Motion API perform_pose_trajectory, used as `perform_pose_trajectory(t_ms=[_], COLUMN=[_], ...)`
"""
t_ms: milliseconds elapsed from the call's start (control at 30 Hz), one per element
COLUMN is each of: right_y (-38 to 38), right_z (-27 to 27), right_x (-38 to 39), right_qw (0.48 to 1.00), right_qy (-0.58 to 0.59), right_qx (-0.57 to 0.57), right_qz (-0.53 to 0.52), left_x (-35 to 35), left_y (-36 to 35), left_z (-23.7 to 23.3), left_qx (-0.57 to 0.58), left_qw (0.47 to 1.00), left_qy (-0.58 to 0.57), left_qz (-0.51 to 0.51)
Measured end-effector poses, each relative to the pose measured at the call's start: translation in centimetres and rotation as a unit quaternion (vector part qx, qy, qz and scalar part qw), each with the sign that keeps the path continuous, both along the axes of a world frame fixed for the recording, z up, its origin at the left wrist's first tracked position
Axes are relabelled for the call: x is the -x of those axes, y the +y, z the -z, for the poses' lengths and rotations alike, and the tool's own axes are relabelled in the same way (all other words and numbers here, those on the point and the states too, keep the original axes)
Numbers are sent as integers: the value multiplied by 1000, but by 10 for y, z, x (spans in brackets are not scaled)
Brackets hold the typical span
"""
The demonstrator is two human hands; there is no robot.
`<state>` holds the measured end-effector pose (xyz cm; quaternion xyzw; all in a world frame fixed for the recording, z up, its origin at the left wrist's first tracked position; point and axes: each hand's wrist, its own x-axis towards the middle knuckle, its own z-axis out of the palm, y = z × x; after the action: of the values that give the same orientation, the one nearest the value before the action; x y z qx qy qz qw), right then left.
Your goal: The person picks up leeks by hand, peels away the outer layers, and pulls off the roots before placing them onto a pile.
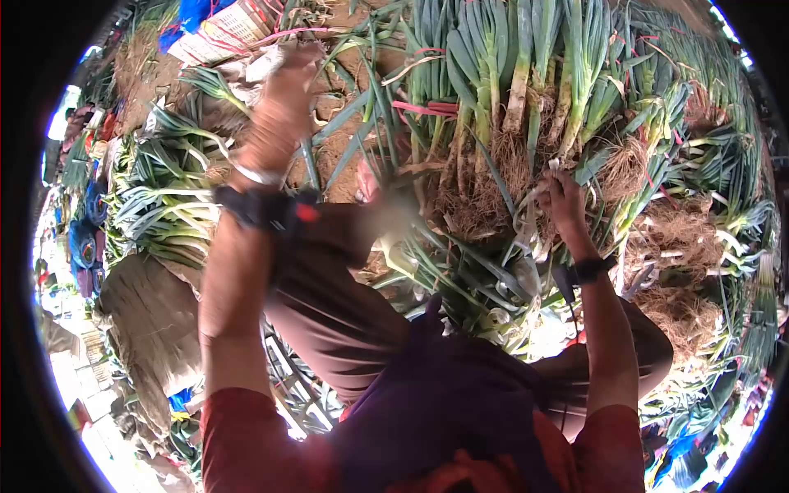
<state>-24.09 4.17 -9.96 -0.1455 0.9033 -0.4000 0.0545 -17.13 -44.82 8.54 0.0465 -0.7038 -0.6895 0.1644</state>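
Gripping bunch [493, 156] at root end, centre right: right hand [564, 201] closed. Left hand [288, 78] raised upper left, blurred; grip cannot be told. Open soil [333, 156] between; leeks crowding right edge.

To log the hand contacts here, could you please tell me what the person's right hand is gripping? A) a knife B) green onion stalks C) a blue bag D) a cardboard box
B: the right hand has its fingers curled round pale green onion stalks, close to their rooty ends.
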Motion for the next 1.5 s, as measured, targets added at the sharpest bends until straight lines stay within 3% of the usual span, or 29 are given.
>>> perform_pose_trajectory(t_ms=[33, 67, 100, 167, 267, 300, 333, 400, 500, 567, 633, 700, 767, 833, 900, 933, 967, 1000, 1033, 1067, 1100, 1167, 1200, 1267, 1300, 1333, 1367, 1433, 1500], right_y=[-19, -37, -51, -71, -99, -109, -121, -135, -142, -123, -106, -79, -45, -21, -14, -23, -33, -30, -17, -20, -19, -6, -1, 6, 8, 3, 1, 1, 6], right_z=[-25, -44, -54, -59, -39, -39, -42, -52, -19, 39, 9, -63, -108, -108, -68, -73, -64, -36, -9, -18, -30, -74, -82, -98, -109, -133, -141, -149, -155], right_x=[2, 6, 14, 32, 59, 72, 84, 98, 114, 140, 135, 100, 35, -42, -110, -123, -139, -157, -171, -184, -196, -172, -171, -179, -184, -191, -196, -208, -213], right_qw=[992, 968, 976, 982, 985, 986, 983, 970, 967, 991, 987, 931, 831, 678, 525, 753, 818, 828, 872, 910, 930, 976, 979, 976, 974, 982, 980, 974, 976], right_qy=[-74, -146, -145, -145, 68, 26, -17, -18, -48, 0, -64, -177, -273, -368, -423, -378, -382, -378, -355, -219, -77, -52, -38, -70, -90, -28, -31, -39, -33], right_qx=[82, 164, 118, 24, 101, 73, 43, -184, -212, -17, 111, 311, 481, 628, 705, 535, 414, 381, 295, 320, 336, 208, 188, 184, 180, 165, 169, 179, 179], right_qz=[58, 117, 116, 115, 121, 150, 177, 159, 133, 133, 99, 69, 54, 98, 222, 66, 120, 162, 162, 147, 128, 47, 69, 93, 103, 89, 102, 130, 122], left_x=[-2, -8, -13, -13, -10, -6, -5, 3, 11, 12, 12, 10, 8, 12, 16, 17, 17, 18, 18, 17, 18, 22, 26, 38, 41, 44, 38, 11, -4], left_y=[60, 92, 124, 148, 170, 175, 182, 185, 193, 198, 198, 196, 197, 200, 209, 215, 220, 223, 226, 228, 231, 238, 242, 251, 257, 262, 271, 305, 326], left_z=[-5, -2, 1, -9, -33, -36, -40, -36, -38, -27, -26, -25, -23, -21, -11, -11, -7, 0, 7, 17, 27, 45, 49, 86, 94, 101, 75, 14, 2], left_qx=[1, -90, -180, -182, -212, -236, -172, -133, -169, -220, -188, -178, -170, -165, -165, -144, -130, -117, -103, -68, -60, -39, -50, 134, 106, 79, 53, -238, -298], left_qw=[999, 992, 976, 963, 956, 954, 971, 972, 963, 953, 959, 960, 958, 956, 952, 955, 951, 945, 939, 936, 932, 923, 922, 952, 961, 968, 973, 940, 931], left_qy=[-22, -50, -80, -141, -154, -148, -144, -154, -164, -145, -146, -142, -156, -167, -184, -180, -186, -194, -202, -193, -210, -237, -226, -5, 18, 42, 67, -139, -104], left_qz=[36, 68, 91, 139, 130, 108, 84, 113, 133, 150, 151, 162, 172, 177, 182, 186, 211, 235, 259, 285, 290, 301, 311, 276, 255, 234, 214, 202, 183])
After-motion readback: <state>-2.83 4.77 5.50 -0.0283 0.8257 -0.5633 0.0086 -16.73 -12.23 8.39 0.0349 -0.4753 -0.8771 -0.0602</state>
